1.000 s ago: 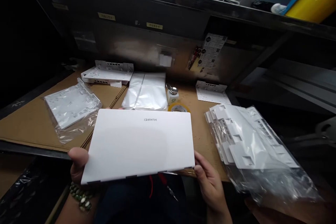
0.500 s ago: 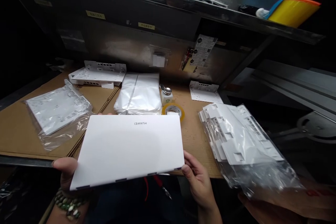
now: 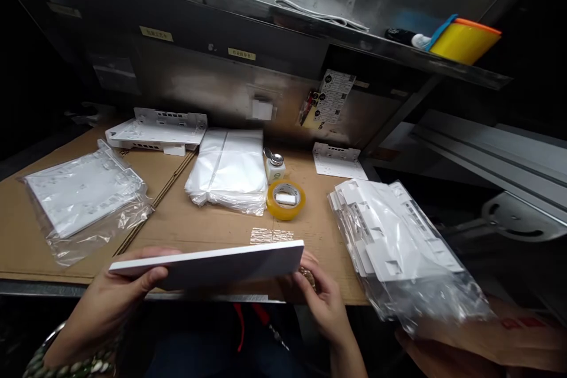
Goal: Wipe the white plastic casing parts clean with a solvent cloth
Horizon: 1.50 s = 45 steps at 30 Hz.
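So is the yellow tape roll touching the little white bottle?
Apart. In the head view, a strip of bare cardboard shows between the tape roll and the white bottle standing behind it.

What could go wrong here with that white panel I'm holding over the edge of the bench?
The thin white panel hangs tilted, nearly edge-on, above the front edge of the cardboard-covered bench, gripped only at its ends by the left hand and right hand. A slip could drop it off the bench. Swinging it forward might also knock the yellow tape roll or the small metal-capped bottle just behind it.
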### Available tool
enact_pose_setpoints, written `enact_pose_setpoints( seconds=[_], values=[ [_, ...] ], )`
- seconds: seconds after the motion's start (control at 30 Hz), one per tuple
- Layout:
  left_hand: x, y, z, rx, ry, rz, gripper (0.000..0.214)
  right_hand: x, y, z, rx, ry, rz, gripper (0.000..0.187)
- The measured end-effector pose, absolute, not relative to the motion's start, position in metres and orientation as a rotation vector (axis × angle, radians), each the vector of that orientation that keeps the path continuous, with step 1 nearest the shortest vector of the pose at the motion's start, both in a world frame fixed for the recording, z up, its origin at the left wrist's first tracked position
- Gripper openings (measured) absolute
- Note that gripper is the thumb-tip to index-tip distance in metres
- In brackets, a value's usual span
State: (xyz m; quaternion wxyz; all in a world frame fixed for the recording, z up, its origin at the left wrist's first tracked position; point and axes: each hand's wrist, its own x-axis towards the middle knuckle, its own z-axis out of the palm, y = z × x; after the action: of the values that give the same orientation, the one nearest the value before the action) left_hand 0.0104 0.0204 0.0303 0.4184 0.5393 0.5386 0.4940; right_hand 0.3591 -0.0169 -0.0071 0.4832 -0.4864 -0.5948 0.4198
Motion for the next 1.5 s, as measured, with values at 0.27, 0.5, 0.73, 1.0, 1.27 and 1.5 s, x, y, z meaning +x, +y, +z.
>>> enact_pose_setpoints(
  seconds=[0.27,0.5,0.73,1.0,1.27,1.5],
  values=[
    [0.032,0.016,0.055,1.743,1.123,1.263,0.013,0.371,-0.002,-0.008,-1.369,-1.536,0.713,0.027],
    [0.027,0.014,0.055,1.705,1.050,1.255,0.015,0.373,0.005,-0.005,-1.330,-1.610,0.672,0.025],
    [0.015,0.004,0.054,1.657,1.135,1.283,0.014,0.370,0.076,0.018,-1.645,-1.692,0.463,0.036],
    [0.031,0.003,0.047,1.367,1.542,1.875,0.021,0.332,0.177,0.025,-1.909,-2.117,0.358,0.019],
    [0.047,0.028,0.014,1.833,1.308,1.534,0.042,0.339,0.187,0.052,-1.880,-2.107,0.229,0.026],
    [0.053,0.037,0.008,1.900,1.278,1.444,0.047,0.332,0.236,0.083,-1.874,-2.038,0.159,0.029]
  ],
)
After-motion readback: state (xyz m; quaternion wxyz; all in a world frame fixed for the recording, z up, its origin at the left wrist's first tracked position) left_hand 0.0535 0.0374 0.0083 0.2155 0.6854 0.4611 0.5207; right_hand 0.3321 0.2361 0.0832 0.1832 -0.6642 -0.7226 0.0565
